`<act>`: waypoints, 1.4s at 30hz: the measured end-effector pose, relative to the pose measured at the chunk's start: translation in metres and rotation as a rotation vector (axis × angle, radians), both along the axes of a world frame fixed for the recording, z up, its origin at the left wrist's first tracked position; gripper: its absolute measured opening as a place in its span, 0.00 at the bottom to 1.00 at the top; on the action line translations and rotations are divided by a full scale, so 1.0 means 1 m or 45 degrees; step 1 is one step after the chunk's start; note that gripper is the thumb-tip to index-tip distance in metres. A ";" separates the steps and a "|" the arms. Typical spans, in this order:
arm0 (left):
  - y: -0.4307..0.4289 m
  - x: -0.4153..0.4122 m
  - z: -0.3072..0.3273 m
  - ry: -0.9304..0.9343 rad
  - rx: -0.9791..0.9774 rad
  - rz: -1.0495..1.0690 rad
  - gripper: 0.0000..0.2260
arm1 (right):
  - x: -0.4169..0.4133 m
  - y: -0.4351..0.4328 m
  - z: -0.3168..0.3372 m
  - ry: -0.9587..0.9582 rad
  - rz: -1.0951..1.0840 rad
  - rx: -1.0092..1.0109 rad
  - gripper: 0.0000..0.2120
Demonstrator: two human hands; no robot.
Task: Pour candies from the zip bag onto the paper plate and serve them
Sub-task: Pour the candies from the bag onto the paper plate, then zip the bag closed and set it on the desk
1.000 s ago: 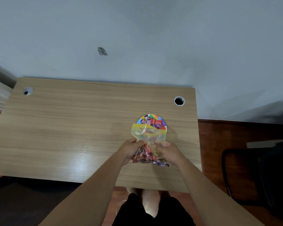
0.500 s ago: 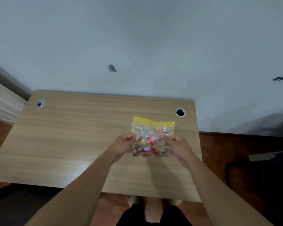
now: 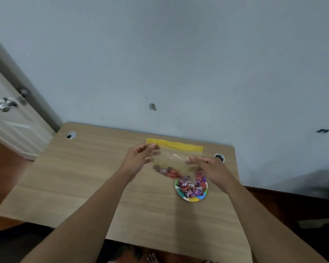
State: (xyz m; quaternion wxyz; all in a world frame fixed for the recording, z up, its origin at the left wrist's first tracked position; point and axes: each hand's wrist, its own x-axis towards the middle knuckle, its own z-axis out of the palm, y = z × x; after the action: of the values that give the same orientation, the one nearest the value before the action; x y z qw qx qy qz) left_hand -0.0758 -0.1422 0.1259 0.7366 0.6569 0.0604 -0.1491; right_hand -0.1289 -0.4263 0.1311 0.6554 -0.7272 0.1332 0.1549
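- Holding the zip bag (image 3: 174, 160) up above the desk (image 3: 95, 179), the left hand (image 3: 139, 158) has a narrow grip on the bag's upper left corner, thumb and fingers pinched just under the yellow zip strip.
- The right hand (image 3: 210, 170) is at the bag's right edge, fingers loosely spread; whether its grip actually pinches the plastic cannot be told.
- The bag hangs with its strip uppermost, clear, with a few candies (image 3: 168, 172) gathered at its lower edge.
- The paper plate (image 3: 195, 198) lies on the desk just below the bag, near the right side, with a pile of wrapped sweets (image 3: 191, 188) on it.
- A cable hole (image 3: 219, 157) shows beyond the right hand, another (image 3: 71, 135) at the far left corner.
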 end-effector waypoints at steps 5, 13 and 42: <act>0.021 0.007 0.030 -0.089 -0.004 0.109 0.04 | 0.012 0.010 0.033 -0.087 0.194 -0.138 0.15; 0.049 0.007 0.078 -0.346 0.174 0.019 0.04 | 0.034 0.021 0.081 -0.300 0.295 -0.340 0.21; 0.064 -0.004 0.105 -0.525 0.353 0.054 0.09 | 0.057 0.133 0.149 -0.567 0.555 -0.851 0.09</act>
State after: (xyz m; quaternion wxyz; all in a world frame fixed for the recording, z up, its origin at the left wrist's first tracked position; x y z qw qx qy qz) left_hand -0.0794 -0.0785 0.2307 0.6391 0.7669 -0.0575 0.0131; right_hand -0.0723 -0.2935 0.2797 0.3494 -0.9254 -0.1243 0.0776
